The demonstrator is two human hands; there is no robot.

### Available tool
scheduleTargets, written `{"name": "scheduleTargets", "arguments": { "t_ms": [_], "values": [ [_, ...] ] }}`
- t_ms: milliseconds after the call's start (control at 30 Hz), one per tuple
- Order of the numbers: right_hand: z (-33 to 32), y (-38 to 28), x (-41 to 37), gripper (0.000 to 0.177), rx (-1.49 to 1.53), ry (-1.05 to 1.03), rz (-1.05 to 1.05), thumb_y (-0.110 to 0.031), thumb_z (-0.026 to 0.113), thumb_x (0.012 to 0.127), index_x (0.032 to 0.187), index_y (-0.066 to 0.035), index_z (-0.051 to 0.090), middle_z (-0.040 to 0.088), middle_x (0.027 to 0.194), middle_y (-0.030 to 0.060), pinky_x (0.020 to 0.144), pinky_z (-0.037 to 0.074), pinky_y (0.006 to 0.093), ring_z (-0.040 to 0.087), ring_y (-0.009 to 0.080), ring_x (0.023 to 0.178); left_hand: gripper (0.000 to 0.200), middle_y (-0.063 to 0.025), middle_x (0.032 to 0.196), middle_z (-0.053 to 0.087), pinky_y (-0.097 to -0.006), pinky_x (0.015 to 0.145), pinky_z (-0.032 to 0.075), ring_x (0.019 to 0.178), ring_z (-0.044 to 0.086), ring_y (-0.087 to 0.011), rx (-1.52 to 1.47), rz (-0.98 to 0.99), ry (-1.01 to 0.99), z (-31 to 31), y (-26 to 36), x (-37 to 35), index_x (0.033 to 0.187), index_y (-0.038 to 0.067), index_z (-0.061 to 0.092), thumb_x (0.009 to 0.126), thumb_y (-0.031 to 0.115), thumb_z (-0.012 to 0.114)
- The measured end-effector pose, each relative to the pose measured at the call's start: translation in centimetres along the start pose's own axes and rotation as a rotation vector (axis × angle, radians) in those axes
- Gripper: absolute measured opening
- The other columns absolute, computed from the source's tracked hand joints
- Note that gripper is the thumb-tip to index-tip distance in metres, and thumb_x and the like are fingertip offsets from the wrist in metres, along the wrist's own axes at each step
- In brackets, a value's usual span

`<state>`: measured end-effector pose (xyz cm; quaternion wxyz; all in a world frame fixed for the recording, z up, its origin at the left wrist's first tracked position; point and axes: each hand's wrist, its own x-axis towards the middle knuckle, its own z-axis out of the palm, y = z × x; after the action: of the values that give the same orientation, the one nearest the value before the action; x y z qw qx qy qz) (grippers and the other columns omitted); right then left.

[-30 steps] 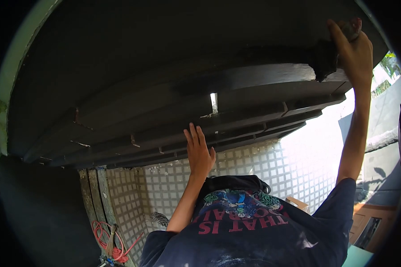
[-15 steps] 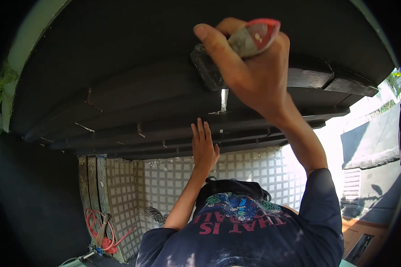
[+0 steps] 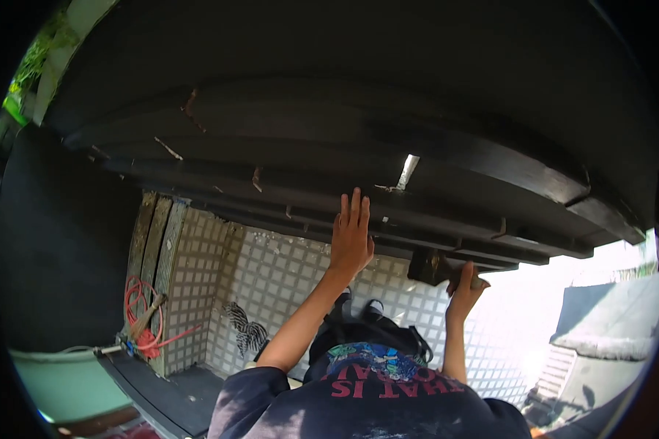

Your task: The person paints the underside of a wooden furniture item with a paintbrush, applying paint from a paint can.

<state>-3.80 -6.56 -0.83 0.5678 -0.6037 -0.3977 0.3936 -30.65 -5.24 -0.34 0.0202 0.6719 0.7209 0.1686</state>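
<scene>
My right hand [image 3: 463,291] is low on the right, closed round the handle of a wide paintbrush [image 3: 428,265]. Its dark, paint-covered head points left, close under the lower edges of the black slats [image 3: 293,175]. My left hand [image 3: 351,238] is stretched out with its fingers up against the slatted black surface. Just above its fingertips, a bright unpainted streak [image 3: 408,173] shows. Thinner pale and brownish marks [image 3: 168,148] run across the slats further left.
Below lies a floor of grey and white checked tiles [image 3: 271,256]. Weathered wooden planks [image 3: 154,241] stand at the left, beside a red hose [image 3: 135,307]. A striped cloth [image 3: 245,329] lies on the tiles. Bright daylight and a grey wall [image 3: 600,314] are at the right.
My right hand has come down with the paintbrush from the upper slats to below their lower edges. My left hand stays against the surface, and the view has shifted and tilted.
</scene>
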Motion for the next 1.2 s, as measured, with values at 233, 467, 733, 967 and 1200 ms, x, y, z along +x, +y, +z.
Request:
{"name": "scheduleTargets", "arguments": {
  "t_ms": [233, 467, 733, 967, 1200],
  "values": [
    [-7.2, 17.5, 1.0, 0.030, -0.047, 0.013, 0.628, -0.034, 0.069, 0.095, 0.083, -0.007, 0.061, 0.060, 0.066, 0.0054, 0.039, 0.036, 0.0239, 0.057, 0.0136, 0.047, 0.084, -0.0253, 0.166, 0.016, -0.0554, 0.115, 0.035, 0.150, 0.022, -0.0496, -0.244, -0.006, 0.256, 4.7, -1.0, -2.5, 0.159, 0.001, 0.024, 0.087, 0.010, 0.065],
    [-18.8, 38.1, 2.4, 0.027, -0.596, 0.127, 0.532, -0.025, 0.068, 0.089, 0.087, 0.000, 0.059, 0.063, 0.069, 0.0124, 0.039, 0.056, 0.0341, 0.063, 0.0241, 0.048, 0.077, -0.0217, 0.146, 0.054, -0.0520, 0.106, 0.047, 0.131, 0.054, -0.0427, -0.391, -0.563, -0.820, 17.2, -15.4, -24.2, 0.160, 0.017, 0.029, 0.091, 0.023, 0.062],
    [-14.3, 32.5, -5.8, 0.025, -0.652, 0.209, 0.724, -0.030, 0.069, 0.088, 0.090, -0.005, 0.064, 0.066, 0.072, 0.0119, 0.036, 0.052, 0.0320, 0.061, 0.0226, 0.044, 0.044, -0.0187, 0.130, 0.066, -0.0466, 0.099, 0.051, 0.113, 0.066, -0.0363, -0.499, -1.131, -1.122, 17.3, -23.8, -57.2, 0.121, 0.007, 0.071, 0.094, 0.036, 0.051],
    [-2.8, 31.3, -11.8, 0.020, -0.299, 0.207, 0.768, -0.020, 0.071, 0.082, 0.084, -0.007, 0.056, 0.058, 0.066, 0.0086, 0.040, 0.054, 0.0292, 0.055, 0.0177, 0.047, 0.047, -0.0215, 0.125, 0.068, -0.0472, 0.096, 0.052, 0.109, 0.068, -0.0376, -0.567, -0.909, -1.316, 16.8, -28.6, -62.1, 0.120, 0.007, 0.071, 0.093, 0.041, 0.053],
    [2.0, 27.3, -13.3, 0.031, -0.322, 0.249, 0.728, -0.028, 0.072, 0.084, 0.096, -0.003, 0.057, 0.065, 0.079, 0.0118, 0.051, 0.057, 0.0347, 0.068, 0.0232, 0.065, 0.056, -0.0240, 0.131, 0.063, -0.0453, 0.105, 0.048, 0.124, 0.059, -0.0411, -0.404, -0.874, -0.794, 17.2, -40.9, -45.6, 0.124, 0.002, 0.069, 0.087, 0.044, 0.060]
  ]
}}
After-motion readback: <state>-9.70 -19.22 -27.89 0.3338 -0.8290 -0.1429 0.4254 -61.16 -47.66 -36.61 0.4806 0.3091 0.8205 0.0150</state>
